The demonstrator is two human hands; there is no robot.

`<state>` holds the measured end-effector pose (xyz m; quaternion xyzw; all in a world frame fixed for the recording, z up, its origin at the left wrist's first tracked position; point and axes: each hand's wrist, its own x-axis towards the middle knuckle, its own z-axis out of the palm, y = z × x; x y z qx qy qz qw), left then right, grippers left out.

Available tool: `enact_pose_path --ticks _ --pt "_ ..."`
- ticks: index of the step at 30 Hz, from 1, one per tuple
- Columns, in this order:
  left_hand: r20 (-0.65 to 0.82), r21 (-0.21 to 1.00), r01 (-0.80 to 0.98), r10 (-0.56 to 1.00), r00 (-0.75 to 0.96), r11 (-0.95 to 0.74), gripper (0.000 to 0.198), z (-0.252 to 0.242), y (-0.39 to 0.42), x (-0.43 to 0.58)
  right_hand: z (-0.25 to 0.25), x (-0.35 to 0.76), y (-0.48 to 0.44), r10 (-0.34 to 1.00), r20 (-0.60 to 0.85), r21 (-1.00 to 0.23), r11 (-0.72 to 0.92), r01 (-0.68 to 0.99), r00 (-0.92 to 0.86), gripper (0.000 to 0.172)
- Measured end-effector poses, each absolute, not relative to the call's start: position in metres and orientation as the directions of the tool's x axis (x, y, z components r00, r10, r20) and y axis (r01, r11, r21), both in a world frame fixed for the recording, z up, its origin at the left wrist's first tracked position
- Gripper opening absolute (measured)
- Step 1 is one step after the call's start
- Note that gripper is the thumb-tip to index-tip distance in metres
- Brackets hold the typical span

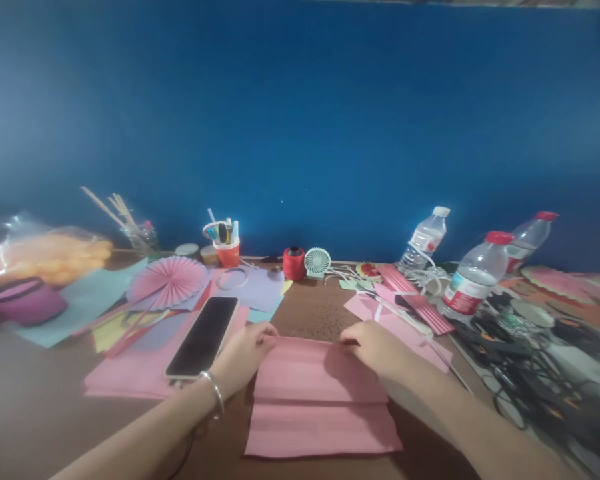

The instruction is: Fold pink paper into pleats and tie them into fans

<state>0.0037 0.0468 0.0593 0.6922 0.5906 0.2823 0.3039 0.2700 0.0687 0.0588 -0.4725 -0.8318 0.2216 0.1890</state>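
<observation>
A pink sheet of paper (320, 400) lies on the brown table (40, 413) in front of me, with fold creases across it. My left hand (245, 353), a bangle on its wrist, pinches the sheet's far left corner. My right hand (375, 347) pinches the far right corner, fingers closed on the folded edge. A black phone (203, 337) rests face up on a stack of pink paper (125, 380) just left of my left hand.
A pink pleated paper fan (167, 280), coloured sheets, an orange pen cup (227, 250), a red thread spool (294, 263) and a small white fan (317, 261) stand behind. Three water bottles (473, 280), pleated pink strips (415, 297) and tangled black cables (520, 360) crowd the right. A blue wall rises behind.
</observation>
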Motion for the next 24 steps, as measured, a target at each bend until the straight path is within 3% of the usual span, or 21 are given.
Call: enact_pose_path --ticks 8,15,21,24 --pt "0.024 0.689 0.714 0.989 0.148 -0.123 0.014 0.05 0.049 0.0 0.045 0.287 0.078 0.878 0.168 -0.551 0.461 0.696 -0.448 0.021" --pt "0.015 0.759 0.641 0.987 0.158 -0.114 0.013 0.05 0.05 -0.001 0.04 0.297 0.082 0.852 0.158 -0.56 0.493 0.665 -0.499 0.022" --pt "0.015 0.757 0.643 0.988 0.157 -0.113 0.013 0.05 0.049 0.0 0.05 0.288 0.079 0.843 0.153 -0.389 0.531 0.753 -0.516 0.024" --pt "0.005 0.789 0.606 0.987 0.162 -0.103 0.013 0.048 0.048 0.004 0.059 0.257 0.074 0.819 0.18 -0.368 0.569 0.735 -0.544 0.024"
